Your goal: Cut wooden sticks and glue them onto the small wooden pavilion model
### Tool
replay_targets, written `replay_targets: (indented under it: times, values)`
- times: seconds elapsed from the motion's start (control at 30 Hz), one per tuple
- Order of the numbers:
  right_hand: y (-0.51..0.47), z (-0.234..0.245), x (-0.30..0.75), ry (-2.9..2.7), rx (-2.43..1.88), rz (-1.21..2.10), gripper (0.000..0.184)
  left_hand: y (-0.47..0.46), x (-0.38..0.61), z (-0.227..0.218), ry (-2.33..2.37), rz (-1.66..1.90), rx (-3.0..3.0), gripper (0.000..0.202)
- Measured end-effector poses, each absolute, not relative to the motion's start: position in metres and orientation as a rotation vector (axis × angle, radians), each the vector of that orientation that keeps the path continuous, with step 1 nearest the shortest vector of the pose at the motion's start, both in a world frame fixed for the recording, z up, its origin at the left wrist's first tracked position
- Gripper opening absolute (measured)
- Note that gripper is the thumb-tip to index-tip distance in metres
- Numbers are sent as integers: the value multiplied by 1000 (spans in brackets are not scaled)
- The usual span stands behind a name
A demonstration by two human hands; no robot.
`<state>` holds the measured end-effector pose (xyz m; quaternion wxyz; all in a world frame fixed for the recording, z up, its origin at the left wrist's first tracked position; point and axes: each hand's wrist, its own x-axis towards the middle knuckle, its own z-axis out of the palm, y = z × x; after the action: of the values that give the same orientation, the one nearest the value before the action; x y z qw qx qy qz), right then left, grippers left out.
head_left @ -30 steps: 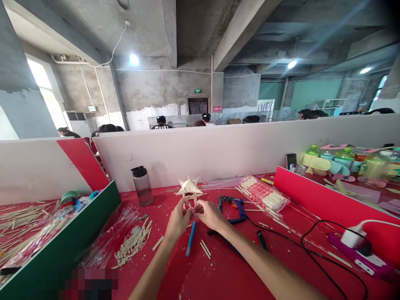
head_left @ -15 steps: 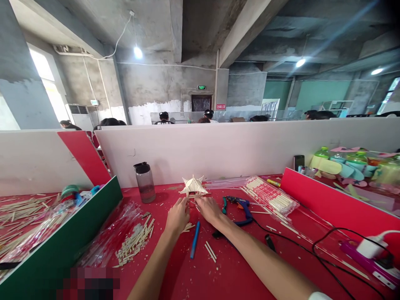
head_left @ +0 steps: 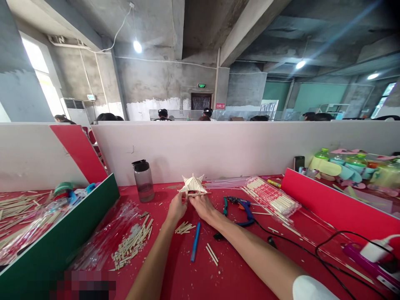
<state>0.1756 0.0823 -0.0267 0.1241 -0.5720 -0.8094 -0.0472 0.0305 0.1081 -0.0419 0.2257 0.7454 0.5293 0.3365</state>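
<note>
A small pavilion model built of pale wooden sticks stands on the red table near the white partition. My left hand and my right hand reach to its base, fingers pinched together just under the roof. What the fingertips pinch is too small to make out. A small heap of cut sticks lies just below my left hand. A blue pen lies between my forearms.
A dark water bottle stands left of the model. A blue glue gun with black cord, bagged sticks and a power strip lie right. Loose sticks and a green divider are left. People sit beyond the partition.
Both hands have moved away from me, from in front of the model up to its base. The camera has tilted slightly.
</note>
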Motion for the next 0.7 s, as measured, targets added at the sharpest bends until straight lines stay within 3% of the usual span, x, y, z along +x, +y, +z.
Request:
replay_targets:
  times: [0.37,0.7]
  values:
    - [89,-30,174,-2436,-1702,-105,32,120,30,-48,1433,854,2079,35]
    - [55,1,225,-2309,-1386,28,32,115,14,-45,1370,758,2230,52]
